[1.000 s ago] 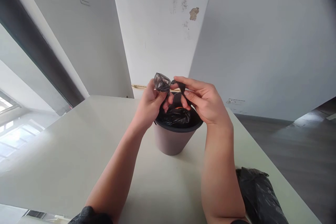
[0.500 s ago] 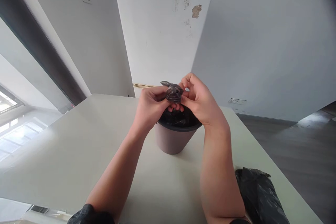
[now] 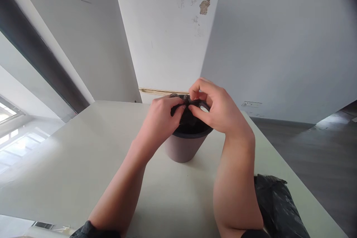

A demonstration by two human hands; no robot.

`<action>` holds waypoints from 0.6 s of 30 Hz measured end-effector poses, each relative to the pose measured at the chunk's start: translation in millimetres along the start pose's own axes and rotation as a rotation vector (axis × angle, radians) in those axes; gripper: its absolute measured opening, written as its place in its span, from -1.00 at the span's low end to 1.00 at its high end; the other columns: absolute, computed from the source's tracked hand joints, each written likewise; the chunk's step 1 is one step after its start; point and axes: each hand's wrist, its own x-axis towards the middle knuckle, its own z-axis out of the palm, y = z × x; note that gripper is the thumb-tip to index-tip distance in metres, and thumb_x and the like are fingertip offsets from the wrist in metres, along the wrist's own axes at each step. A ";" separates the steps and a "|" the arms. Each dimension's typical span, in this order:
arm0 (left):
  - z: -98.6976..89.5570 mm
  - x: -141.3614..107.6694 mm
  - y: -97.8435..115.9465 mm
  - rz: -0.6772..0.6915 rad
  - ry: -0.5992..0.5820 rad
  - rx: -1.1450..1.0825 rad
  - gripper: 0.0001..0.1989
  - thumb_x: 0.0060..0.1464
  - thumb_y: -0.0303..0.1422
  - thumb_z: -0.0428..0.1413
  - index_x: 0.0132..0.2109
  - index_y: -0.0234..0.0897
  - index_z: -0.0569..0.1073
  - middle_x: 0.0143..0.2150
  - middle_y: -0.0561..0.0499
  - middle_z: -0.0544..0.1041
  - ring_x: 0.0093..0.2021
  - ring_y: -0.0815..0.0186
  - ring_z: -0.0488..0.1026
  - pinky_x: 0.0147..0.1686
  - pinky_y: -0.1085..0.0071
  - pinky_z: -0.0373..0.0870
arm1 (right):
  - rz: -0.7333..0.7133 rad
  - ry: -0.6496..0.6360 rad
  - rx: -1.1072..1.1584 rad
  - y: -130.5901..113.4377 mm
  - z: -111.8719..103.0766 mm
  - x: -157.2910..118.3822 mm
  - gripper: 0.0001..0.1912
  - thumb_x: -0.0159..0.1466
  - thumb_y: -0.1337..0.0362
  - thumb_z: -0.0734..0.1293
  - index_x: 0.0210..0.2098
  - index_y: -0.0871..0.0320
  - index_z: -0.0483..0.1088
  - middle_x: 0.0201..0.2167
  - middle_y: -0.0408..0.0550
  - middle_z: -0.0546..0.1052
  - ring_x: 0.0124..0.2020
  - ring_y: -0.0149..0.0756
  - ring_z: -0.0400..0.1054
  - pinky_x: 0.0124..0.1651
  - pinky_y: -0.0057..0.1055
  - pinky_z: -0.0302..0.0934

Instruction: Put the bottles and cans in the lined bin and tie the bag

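Our left hand [image 3: 164, 115] and right hand [image 3: 216, 108] pinch the gathered black plastic bag [image 3: 186, 101] over the upright trash bin [image 3: 184, 147], its mouth up, long axis vertical

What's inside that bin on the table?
Black plastic rises from inside the bin, pinched between the left hand and right hand. The hands cover part of the opening; anything beneath the plastic is hidden, and the bottom can't be seen.
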 end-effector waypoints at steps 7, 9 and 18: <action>-3.4 1.4 5.8 -0.067 -0.039 -0.174 -0.64 0.41 -0.32 0.02 -0.43 -0.24 0.25 -0.47 0.04 0.21 -0.44 0.33 0.08 -0.47 0.33 -0.02 | -0.047 0.037 -0.008 4.4 -4.0 -2.0 -0.85 0.30 0.38 0.35 -0.39 0.08 0.50 -0.24 -0.05 0.39 -0.29 -0.27 0.27 -0.25 -0.28 0.23; -3.4 1.7 5.4 -0.075 -0.068 -0.242 -0.58 0.43 -0.23 0.04 -0.44 -0.24 0.22 -0.48 0.04 0.16 -0.45 0.35 0.05 -0.48 0.34 -0.06 | -0.075 0.054 -0.052 4.2 -3.1 -2.0 -0.81 0.31 0.38 0.34 -0.42 0.07 0.51 -0.26 -0.06 0.38 -0.31 -0.28 0.25 -0.28 -0.28 0.20; -5.4 -1.2 -2.0 -0.245 0.008 -0.460 -0.38 0.37 0.00 0.12 -0.54 -0.25 0.16 -0.59 0.07 0.05 -0.56 0.42 -0.01 -0.56 0.35 -0.12 | -0.143 -0.029 -0.181 -5.1 2.1 -5.5 -0.92 0.35 0.24 0.41 -0.20 0.02 0.59 -0.23 -0.04 0.31 -0.27 -0.23 0.27 -0.26 -0.23 0.25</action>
